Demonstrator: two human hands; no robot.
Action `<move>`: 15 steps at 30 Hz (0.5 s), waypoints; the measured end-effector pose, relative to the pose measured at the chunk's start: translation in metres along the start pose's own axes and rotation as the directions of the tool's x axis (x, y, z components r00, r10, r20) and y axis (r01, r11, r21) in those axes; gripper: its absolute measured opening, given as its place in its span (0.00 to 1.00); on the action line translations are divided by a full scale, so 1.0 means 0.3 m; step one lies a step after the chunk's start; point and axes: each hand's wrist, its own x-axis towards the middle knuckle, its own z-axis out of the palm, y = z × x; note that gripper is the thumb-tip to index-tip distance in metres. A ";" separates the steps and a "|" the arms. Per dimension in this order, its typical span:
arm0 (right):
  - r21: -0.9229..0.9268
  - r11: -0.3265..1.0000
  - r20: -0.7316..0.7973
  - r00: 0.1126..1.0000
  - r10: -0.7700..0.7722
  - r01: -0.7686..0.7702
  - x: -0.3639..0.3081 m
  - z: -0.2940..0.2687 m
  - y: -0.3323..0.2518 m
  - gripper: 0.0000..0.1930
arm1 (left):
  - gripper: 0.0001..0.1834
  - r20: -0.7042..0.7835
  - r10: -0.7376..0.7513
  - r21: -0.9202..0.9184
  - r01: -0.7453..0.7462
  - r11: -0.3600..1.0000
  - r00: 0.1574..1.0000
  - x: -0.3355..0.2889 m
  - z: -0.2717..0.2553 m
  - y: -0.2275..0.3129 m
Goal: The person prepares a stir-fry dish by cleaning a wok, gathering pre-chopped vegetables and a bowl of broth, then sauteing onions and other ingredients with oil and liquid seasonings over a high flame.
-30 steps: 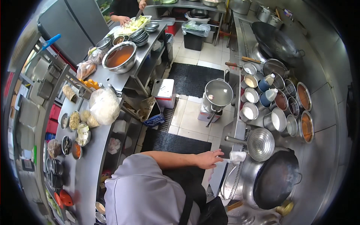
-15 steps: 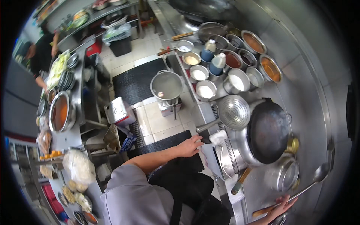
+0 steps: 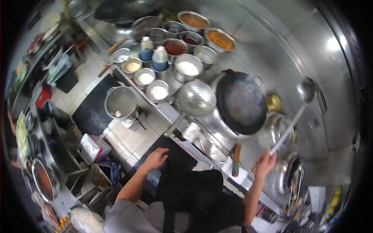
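Right grip [image 3: 265, 162] clasps the ladle [image 3: 305, 91], hiding part of its handle [image 3: 275, 148]; left grip [image 3: 156, 158] is unclenched.

The steel counter [image 3: 250, 149], crossing from upper left to lower right, carries metal bowls [image 3: 188, 66] at upper centre. Left of centre, black mats [image 3: 93, 106] lie on the tiled floor [image 3: 132, 140]; at lower left, a steel table [image 3: 67, 200] bears a wide bowl [image 3: 55, 182].

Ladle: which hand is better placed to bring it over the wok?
Likely the right hand: it holds the ladle and is nearer the wok. The left hand looks empty.
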 end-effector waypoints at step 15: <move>0.129 0.967 0.397 0.905 0.151 -0.218 0.217 0.440 -0.055 0.09 | 0.24 0.055 -0.242 0.129 0.233 0.964 0.969 -0.044 -0.013 -0.175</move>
